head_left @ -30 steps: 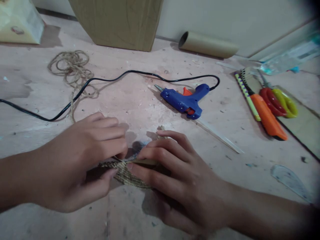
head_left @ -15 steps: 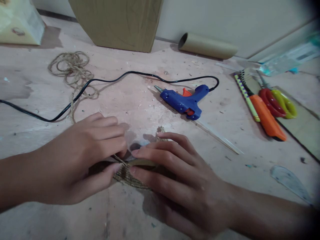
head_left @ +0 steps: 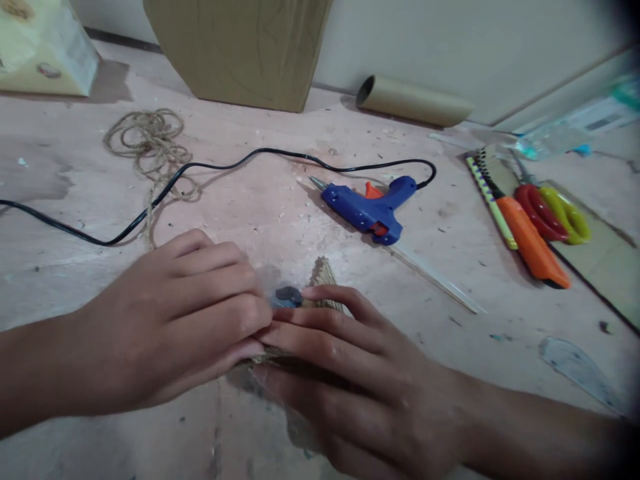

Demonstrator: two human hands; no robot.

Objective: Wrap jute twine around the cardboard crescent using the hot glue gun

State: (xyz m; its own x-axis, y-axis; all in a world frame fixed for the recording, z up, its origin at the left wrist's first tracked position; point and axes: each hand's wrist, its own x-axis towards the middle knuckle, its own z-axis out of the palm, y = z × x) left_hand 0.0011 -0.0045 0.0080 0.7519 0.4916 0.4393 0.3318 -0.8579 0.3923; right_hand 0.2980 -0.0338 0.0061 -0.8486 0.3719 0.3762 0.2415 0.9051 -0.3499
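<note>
My left hand (head_left: 185,320) and my right hand (head_left: 345,373) meet fingertip to fingertip low in the middle of the view, both pressed down on a small piece wound with jute twine (head_left: 325,280). Only its pointed upper end and a dark patch show between the fingers; the rest is hidden under my hands. The fingers of both hands are curled and held together on the piece. A strand of twine runs from under my left hand up to a loose coil of jute twine (head_left: 145,137) at the far left.
A blue glue gun (head_left: 367,207) lies just beyond my hands, its black cord (head_left: 210,163) trailing left across the floor. An orange cutter (head_left: 530,243), scissors (head_left: 553,210) and a striped stick lie at right. A cardboard tube (head_left: 413,100) and cardboard sheet (head_left: 235,47) stand at the back.
My hands have closed together over the wrapped piece, covering most of it. The piece has turned so its pointed end sticks up beyond my fingers.
</note>
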